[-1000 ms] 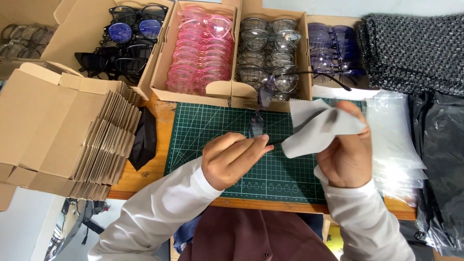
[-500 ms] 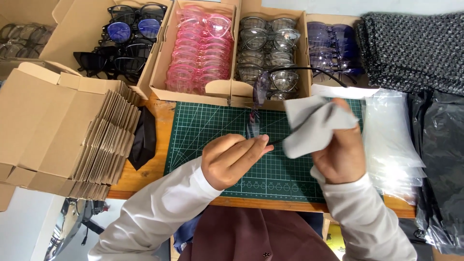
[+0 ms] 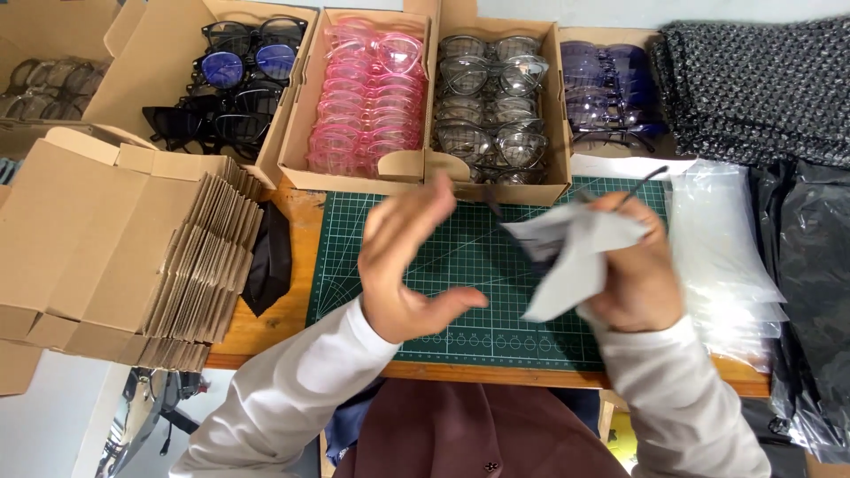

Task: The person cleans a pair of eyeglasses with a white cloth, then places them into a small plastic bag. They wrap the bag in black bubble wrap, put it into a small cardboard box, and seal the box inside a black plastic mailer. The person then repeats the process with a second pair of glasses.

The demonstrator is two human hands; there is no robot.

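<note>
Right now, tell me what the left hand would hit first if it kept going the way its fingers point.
Likely the front wall of the box of clear-framed glasses. The left hand is open, fingers aimed up and away over the green cutting mat; its height above the mat is unclear.

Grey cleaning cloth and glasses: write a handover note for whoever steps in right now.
Right hand: grip shut on the grey cleaning cloth, with a thin dark-framed pair of glasses partly wrapped in it; one temple arm sticks out.
Left hand: open, empty, above the green cutting mat.
Done: glasses out of the boxes, in hand.
Left: cannot tell how far the wiping has got; motion blur.
</note>
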